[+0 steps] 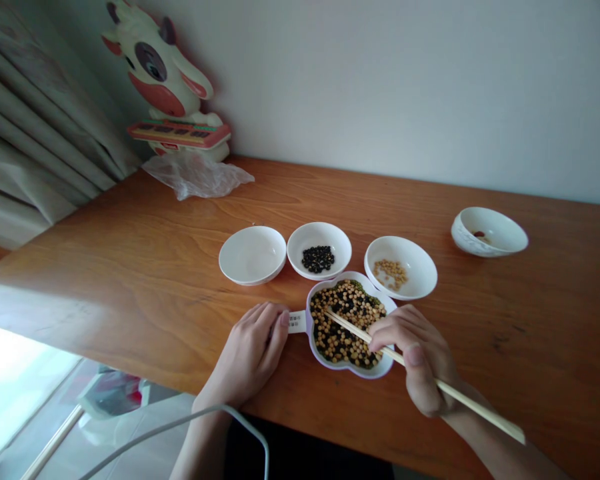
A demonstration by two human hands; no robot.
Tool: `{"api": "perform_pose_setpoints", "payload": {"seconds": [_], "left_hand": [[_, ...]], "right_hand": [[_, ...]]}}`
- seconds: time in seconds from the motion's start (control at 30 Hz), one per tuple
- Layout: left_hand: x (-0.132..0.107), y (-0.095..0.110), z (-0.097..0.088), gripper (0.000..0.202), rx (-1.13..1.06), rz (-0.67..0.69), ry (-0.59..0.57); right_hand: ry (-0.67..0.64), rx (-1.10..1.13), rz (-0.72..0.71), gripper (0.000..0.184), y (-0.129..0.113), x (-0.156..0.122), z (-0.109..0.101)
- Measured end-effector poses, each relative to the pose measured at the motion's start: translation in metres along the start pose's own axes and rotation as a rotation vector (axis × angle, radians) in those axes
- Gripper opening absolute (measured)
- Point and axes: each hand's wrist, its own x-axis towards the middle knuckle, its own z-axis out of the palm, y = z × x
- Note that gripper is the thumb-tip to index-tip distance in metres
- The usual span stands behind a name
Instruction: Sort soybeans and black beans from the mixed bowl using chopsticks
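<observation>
A flower-shaped dish with a pale purple rim (312,347) lies near the table's front edge, full of mixed yellow soybeans and black beans (347,313). My left hand (254,347) is closed around the dish's handle (297,323), which carries a label with print. In my right hand (417,357) is a pair of wooden chopsticks (475,405), their tips down among the beans on the left side of the dish. Behind the dish stand a white bowl of black beans (318,259) and a white bowl of soybeans (391,273).
A third white bowl (253,255) shows nothing inside. Farther right is a patterned bowl (489,232) with a small reddish thing. A cow-shaped toy keyboard (180,133) and a crumpled plastic bag (197,177) are at the back left. A grey cable (200,413) crosses below my left hand.
</observation>
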Motion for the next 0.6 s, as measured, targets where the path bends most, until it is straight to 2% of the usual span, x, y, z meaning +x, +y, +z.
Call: {"api": "perform_pose_setpoints", "payload": {"seconds": [0.37, 0.57, 0.6], "left_hand": [[0.001, 0.002, -0.001, 0.03, 0.001, -0.01, -0.003], [0.001, 0.001, 0.0, 0.029, -0.005, -0.015, -0.003], [0.001, 0.001, 0.0, 0.029, -0.012, -0.017, -0.006]], "right_hand": [[0.045, -0.101, -0.172, 0.051, 0.0, -0.002, -0.007], [0.058, -0.355, -0.326, 0.056, 0.0, -0.006, -0.026], [0.079, -0.376, -0.307, 0.057, 0.001, -0.007, -0.031]]}}
